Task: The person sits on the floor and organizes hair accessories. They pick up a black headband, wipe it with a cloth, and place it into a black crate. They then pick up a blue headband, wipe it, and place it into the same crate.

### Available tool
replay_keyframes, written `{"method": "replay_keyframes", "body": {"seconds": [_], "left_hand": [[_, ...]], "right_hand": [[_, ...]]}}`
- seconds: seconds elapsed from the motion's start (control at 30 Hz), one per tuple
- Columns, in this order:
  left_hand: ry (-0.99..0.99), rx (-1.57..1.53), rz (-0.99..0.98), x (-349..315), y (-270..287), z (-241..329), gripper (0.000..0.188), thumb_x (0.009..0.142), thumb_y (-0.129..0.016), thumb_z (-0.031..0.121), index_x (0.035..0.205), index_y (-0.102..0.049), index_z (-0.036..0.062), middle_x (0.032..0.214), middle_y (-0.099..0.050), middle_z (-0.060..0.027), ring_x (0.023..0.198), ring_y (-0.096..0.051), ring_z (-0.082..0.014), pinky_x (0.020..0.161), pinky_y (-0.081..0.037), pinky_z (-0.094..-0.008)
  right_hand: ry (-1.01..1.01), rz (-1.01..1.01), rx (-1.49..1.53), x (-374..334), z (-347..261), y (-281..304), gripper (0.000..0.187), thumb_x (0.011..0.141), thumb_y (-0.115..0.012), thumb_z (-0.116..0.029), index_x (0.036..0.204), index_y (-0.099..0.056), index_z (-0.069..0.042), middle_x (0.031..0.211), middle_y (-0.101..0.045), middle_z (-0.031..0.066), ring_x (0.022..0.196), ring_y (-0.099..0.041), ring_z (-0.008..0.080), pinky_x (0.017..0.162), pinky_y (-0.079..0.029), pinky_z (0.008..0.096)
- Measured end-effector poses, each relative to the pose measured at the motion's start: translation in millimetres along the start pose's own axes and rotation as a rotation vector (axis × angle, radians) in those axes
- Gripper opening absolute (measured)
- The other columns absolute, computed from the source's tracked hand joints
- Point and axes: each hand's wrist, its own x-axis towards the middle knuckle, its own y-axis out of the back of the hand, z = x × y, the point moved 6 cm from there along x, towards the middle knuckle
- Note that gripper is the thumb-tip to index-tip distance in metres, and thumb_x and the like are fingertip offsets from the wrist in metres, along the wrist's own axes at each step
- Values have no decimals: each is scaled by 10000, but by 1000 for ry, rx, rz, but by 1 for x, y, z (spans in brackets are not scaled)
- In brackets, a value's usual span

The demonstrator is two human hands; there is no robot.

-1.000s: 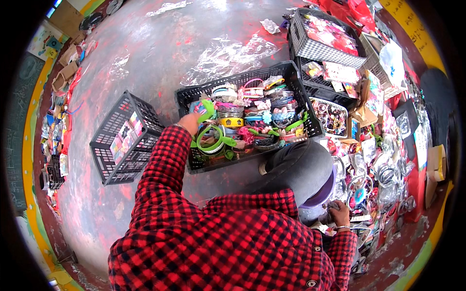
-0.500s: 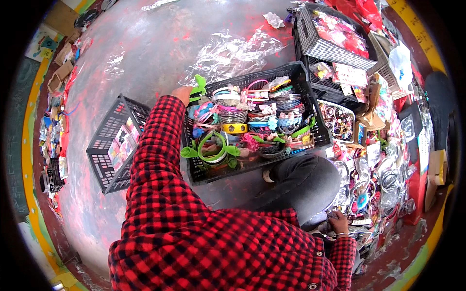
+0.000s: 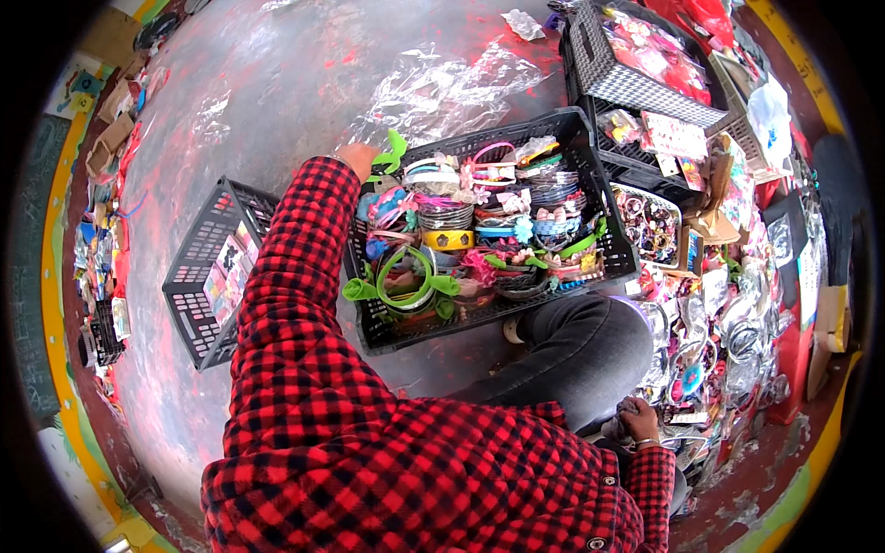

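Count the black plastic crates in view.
3: one full of headbands in front of the person, one left of the sleeve, one at upper right. Clutter at right may hide more.

Flat carded packets (image 3: pixel 224 276) in left black crate, pink-red packets (image 3: pixel 656 48) in top-right crate, white carded packets (image 3: pixel 673 138) beside

Headbands (image 3: pixel 461 235) fill the middle crate (image 3: pixel 604 226); a second crate (image 3: pixel 198 276) lies left; packets (image 3: pixel 710 341) right.
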Motion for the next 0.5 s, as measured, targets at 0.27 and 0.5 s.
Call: {"method": "replay_keyframes", "body": {"seconds": [0.27,0.5], "left_hand": [[5,-174,102,6,-34,-14,372,748,-561,71,1110,-563,155,949,-604,-186,845,-573,-385,761,-456,-448],[234,-788,173,0,-67,-57,327,766,-546,74,1092,-562,52,882,-626,-158,755,-628,-262,698,-482,-383]], "right_hand": [[17,26,-8,0,13,-1,390,630,-667,-193,995,-631,-59,871,-654,151,827,-635,245,766,-488,332],[-77,-13,90,-2,13,-2,381,631,-658,-162,996,-634,-57,849,-657,120,787,-625,201,736,-488,312]]}}
